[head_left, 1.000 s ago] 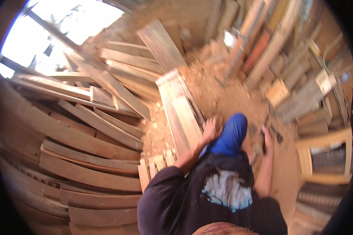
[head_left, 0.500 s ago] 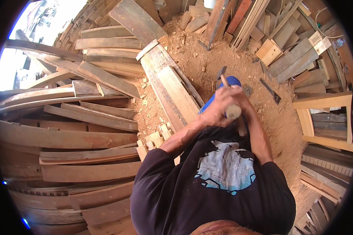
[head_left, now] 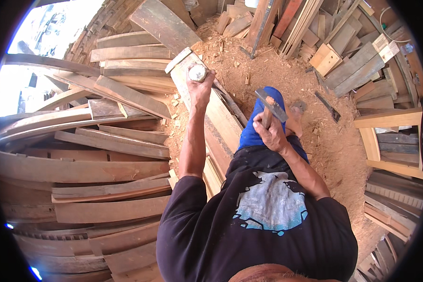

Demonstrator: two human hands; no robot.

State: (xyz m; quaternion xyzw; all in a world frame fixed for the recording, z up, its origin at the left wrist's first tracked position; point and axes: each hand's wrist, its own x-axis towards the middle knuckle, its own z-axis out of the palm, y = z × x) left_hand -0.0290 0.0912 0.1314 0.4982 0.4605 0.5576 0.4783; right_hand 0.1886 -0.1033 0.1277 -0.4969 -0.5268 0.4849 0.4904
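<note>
My left hand is wrapped round an upright, round-ended handle, its pale, worn top facing up. What lies below the fist is hidden. It is over the far end of a long wooden bench, on which a lighter board lies lengthwise. Close to my blue-clad knee, my right hand grips the wooden shaft of a hammer; its long dark metal head is uppermost, with the shaft's end showing through.
Stacked curved planks fill the left side. Sawdust and chips cover the floor, where a dark metal tool lies to the right. A wooden frame stands at the far right; offcuts are heaped behind.
My hands were together before my lap and are now apart. The left has reached forward and left over the bench with the handle; the right has the hammer near the knee.
</note>
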